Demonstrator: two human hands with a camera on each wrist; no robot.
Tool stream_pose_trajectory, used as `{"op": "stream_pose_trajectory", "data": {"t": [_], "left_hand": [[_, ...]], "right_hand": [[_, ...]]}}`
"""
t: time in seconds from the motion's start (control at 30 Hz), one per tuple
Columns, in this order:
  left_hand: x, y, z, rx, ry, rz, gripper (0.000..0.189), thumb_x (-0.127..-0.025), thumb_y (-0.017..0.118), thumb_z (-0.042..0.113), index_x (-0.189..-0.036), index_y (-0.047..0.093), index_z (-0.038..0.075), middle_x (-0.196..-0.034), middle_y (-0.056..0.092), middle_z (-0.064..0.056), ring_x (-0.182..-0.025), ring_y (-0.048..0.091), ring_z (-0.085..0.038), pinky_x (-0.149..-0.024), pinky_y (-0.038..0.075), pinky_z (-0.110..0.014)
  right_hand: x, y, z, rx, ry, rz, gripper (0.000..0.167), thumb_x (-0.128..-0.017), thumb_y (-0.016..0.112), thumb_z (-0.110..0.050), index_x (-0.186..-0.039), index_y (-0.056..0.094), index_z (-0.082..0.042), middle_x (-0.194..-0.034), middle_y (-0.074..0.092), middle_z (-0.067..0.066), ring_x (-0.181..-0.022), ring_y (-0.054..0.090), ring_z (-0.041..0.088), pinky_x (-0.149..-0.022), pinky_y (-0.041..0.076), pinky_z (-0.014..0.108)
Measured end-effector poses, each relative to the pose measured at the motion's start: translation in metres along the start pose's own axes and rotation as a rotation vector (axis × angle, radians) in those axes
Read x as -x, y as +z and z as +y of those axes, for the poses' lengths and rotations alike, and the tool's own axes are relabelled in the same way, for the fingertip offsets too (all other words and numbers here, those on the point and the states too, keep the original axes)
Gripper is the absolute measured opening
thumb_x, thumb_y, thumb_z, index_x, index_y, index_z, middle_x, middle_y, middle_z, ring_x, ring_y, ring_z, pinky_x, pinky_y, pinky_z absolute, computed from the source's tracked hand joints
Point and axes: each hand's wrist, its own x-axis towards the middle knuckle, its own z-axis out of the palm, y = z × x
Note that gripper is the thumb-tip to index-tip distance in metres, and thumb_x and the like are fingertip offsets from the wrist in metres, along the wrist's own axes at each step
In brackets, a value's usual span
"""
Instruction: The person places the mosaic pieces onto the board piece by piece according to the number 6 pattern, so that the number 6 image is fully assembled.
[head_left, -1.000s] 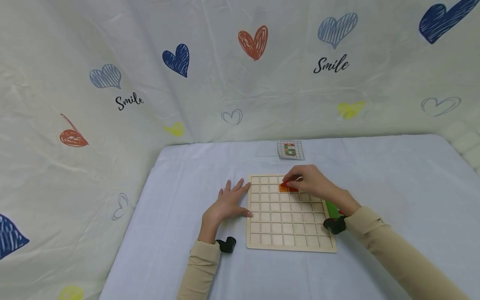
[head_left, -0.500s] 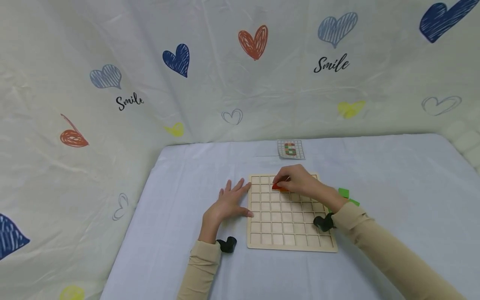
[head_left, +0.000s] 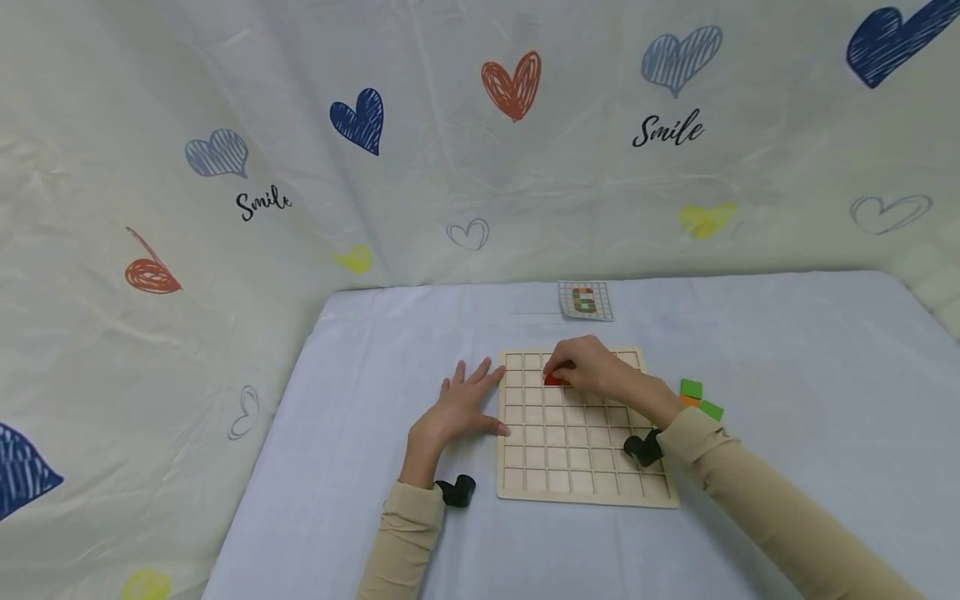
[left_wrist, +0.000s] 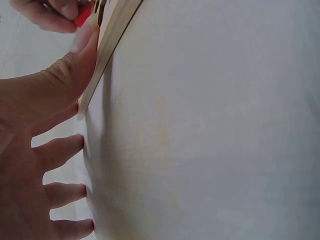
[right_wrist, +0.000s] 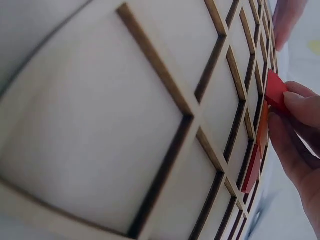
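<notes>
In the head view a wooden grid board [head_left: 577, 481] lies flat on the table. Fingers spread, my left hand [head_left: 457, 408] rests along its left edge, with thumb and forefinger touching the frame. My right hand [head_left: 596, 368] pinches a small red tile [right_wrist: 276, 91] between thumb and fingers, tilted at a square in the board's second row from the back. Beside it, an orange tile [right_wrist: 262, 125] and another red tile [right_wrist: 251, 172] sit in the grid. The right hand hides these two in the head view.
Green tiles [head_left: 691, 388] and an orange tile [head_left: 687, 401] lie right of the board, partly behind the right forearm. A printed pattern card [head_left: 585, 302] with a coloured figure on a grid lies beyond the board. Dark wrist cameras [head_left: 457, 491] sit at both cuffs.
My right hand has moved left with the red tile, from over the orange tile to the square beside it. Loose tiles right of the board have come into view. The left hand stays put.
</notes>
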Motion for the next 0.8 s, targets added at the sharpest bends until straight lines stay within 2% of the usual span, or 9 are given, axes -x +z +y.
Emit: {"op": "stream_pose_trajectory", "data": {"t": [0.5, 0.63, 0.8], "left_hand": [[-0.002, 0.002, -0.003, -0.013, 0.002, 0.005, 0.098, -0.081, 0.087, 0.036, -0.163, 0.034, 0.023, -0.173, 0.015, -0.005, -0.159, -0.004, -0.045, -0.126, 0.004, -0.065], [-0.002, 0.003, -0.003, -0.016, -0.003, 0.004, 0.099, -0.081, 0.088, 0.036, -0.163, 0.034, 0.023, -0.173, 0.016, -0.004, -0.159, -0.004, -0.044, -0.126, 0.004, -0.065], [-0.002, 0.003, -0.002, -0.013, -0.003, 0.008, 0.099, -0.081, 0.088, 0.036, -0.163, 0.034, 0.023, -0.173, 0.016, -0.005, -0.159, -0.004, -0.044, -0.126, 0.004, -0.065]], "right_hand": [[-0.003, 0.007, 0.004, 0.079, -0.116, 0.002, 0.013, -0.091, 0.07, 0.007, -0.09, 0.081, -0.001, -0.088, 0.07, 0.011, -0.083, 0.069, 0.028, -0.074, 0.06, 0.039], [0.0, 0.005, 0.003, 0.068, -0.111, 0.004, 0.014, -0.091, 0.07, 0.007, -0.092, 0.081, -0.001, -0.09, 0.071, 0.011, -0.084, 0.069, 0.027, -0.075, 0.06, 0.039], [0.01, -0.005, -0.001, 0.044, -0.077, 0.055, 0.017, -0.09, 0.069, 0.011, -0.097, 0.079, 0.0, -0.094, 0.074, 0.011, -0.086, 0.071, 0.027, -0.074, 0.06, 0.038]]}}
